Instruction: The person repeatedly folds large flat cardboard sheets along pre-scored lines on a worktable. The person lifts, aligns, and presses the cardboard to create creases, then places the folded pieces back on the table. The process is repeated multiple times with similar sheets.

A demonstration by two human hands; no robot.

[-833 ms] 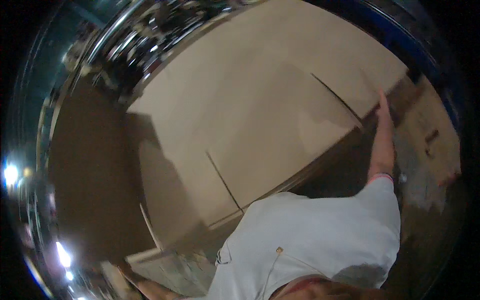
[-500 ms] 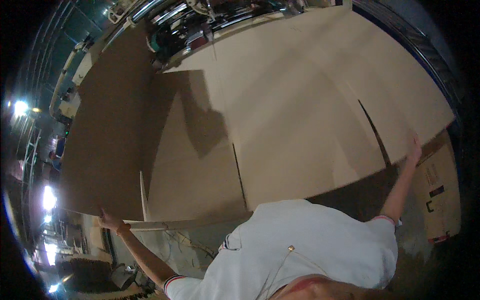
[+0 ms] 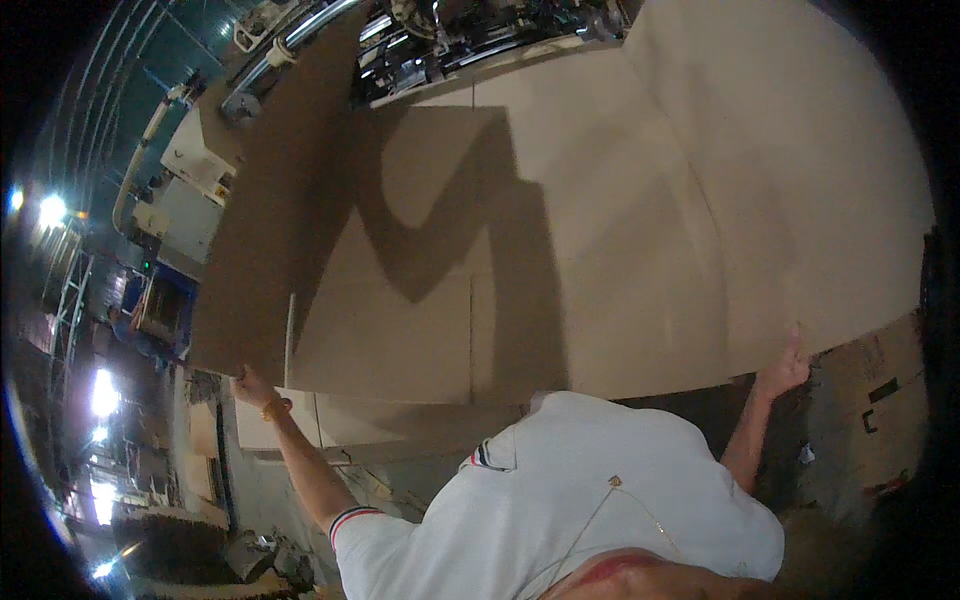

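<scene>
Cardboard sheet [image 3: 630,240], left grip [image 3: 262,388] and right grip [image 3: 788,368] clamping near edge [image 3: 660,388], bare floor [image 3: 268,488] below

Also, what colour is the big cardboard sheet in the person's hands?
The cardboard sheet is tan, darker where shaded; best seen in the head view.

Dark markings [image 3: 882,391] on brown box [image 3: 895,440], unreadable

Head-worn wide fisheye, facing down, close range
</scene>
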